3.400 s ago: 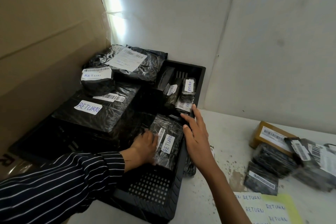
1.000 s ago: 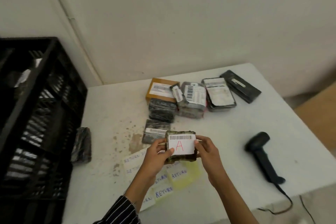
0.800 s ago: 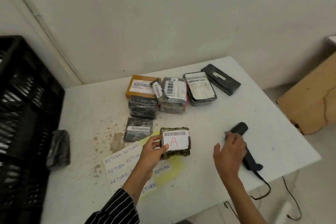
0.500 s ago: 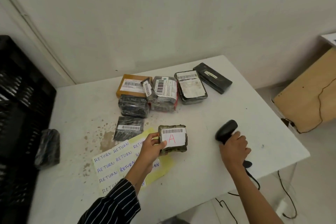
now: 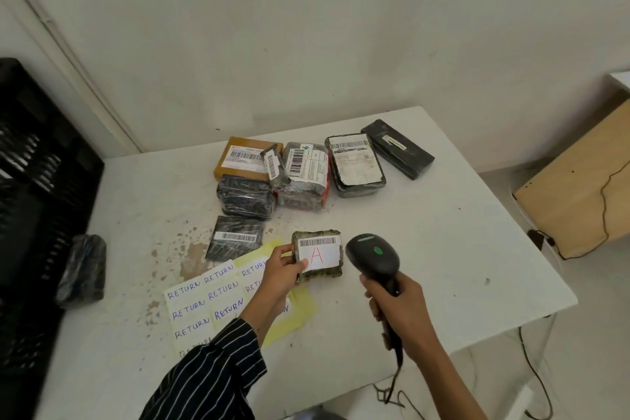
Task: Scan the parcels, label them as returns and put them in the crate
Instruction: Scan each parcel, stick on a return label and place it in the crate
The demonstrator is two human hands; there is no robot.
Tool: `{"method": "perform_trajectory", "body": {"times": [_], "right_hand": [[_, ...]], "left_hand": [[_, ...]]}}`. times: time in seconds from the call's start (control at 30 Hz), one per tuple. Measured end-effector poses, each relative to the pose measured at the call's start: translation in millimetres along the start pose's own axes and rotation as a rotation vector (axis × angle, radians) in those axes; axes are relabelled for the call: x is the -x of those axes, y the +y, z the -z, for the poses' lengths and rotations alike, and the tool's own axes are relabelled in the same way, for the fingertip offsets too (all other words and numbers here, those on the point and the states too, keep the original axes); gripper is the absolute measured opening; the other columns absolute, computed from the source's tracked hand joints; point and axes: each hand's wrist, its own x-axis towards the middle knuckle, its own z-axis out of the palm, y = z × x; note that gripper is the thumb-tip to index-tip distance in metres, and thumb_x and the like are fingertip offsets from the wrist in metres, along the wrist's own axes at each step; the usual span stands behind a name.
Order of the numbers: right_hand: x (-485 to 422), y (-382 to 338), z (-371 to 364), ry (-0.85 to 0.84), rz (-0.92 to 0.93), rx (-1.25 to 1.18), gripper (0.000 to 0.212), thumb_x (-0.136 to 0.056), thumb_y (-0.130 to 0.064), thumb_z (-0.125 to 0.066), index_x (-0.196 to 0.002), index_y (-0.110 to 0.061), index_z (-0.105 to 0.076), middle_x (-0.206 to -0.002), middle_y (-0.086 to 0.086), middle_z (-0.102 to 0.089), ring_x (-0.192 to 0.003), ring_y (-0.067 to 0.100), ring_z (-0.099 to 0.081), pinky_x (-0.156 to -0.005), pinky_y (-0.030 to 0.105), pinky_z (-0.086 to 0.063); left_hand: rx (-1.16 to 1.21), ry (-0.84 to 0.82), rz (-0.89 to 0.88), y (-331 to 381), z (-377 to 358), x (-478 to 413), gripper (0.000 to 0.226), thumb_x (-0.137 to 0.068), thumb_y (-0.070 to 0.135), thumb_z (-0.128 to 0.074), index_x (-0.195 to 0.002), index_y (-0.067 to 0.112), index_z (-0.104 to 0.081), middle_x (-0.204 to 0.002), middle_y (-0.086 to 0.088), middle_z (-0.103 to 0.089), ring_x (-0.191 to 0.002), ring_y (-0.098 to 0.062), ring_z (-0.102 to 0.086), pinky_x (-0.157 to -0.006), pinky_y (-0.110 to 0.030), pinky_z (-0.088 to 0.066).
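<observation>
Parcel marked A (image 5: 318,257): your left hand (image 5: 283,269) pinches its 9 o'clock edge; right hand (image 5: 399,310) grips barcode scanner (image 5: 373,257) at its 3 o'clock. Scanning step, likely. Next: aim scanner at barcode (image 5: 317,242).

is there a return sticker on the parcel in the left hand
No, the parcel in the left hand shows only a barcode and a red A.

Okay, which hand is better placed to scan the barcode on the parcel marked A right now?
Right. The right hand grips the barcode scanner by its handle, with the scanner head close beside the parcel. The left hand is busy holding that parcel, with its barcode facing up.
</observation>
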Motion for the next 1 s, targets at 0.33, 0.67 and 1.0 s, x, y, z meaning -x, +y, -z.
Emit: {"method": "perform_trajectory", "body": {"times": [0.33,0.67,1.0], "right_hand": [[22,-14,-22,-0.144,-0.023,-0.041,0.024,-0.086,-0.02,-0.066,-0.082,0.002,-0.06,-0.051,0.003,-0.054,-0.044,0.013,-0.048,-0.047,0.019,-0.041],[22,-14,-23,-0.168,-0.017,-0.027,0.025,-0.087,-0.023,-0.065,-0.082,0.001,-0.061,-0.051,0.003,-0.055,-0.046,0.013,-0.049,-0.05,0.019,-0.043],[20,-10,-23,-0.12,0.013,0.005,0.022,-0.087,-0.023,-0.066,-0.085,-0.002,-0.059,-0.056,0.005,-0.055,-0.049,0.013,-0.05,-0.051,0.02,-0.044]], "left_hand": [[0.078,0.054,0.023,-5,-4,-8,0.04,-0.091,-0.001,-0.057,-0.125,0.014,-0.045,-0.121,-0.013,-0.062,-0.104,-0.027,-0.06,-0.088,-0.042,-0.052],[0.082,0.065,0.031,-8,-3,-18,0.041,-0.09,0.0,-0.058,-0.126,0.015,-0.046,-0.122,-0.012,-0.062,-0.106,-0.027,-0.06,-0.092,-0.045,-0.052],[0.079,0.058,0.035,-10,-6,-23,0.036,-0.09,-0.001,-0.059,-0.12,0.015,-0.045,-0.121,-0.014,-0.062,-0.108,-0.029,-0.06,-0.09,-0.044,-0.051]]}}
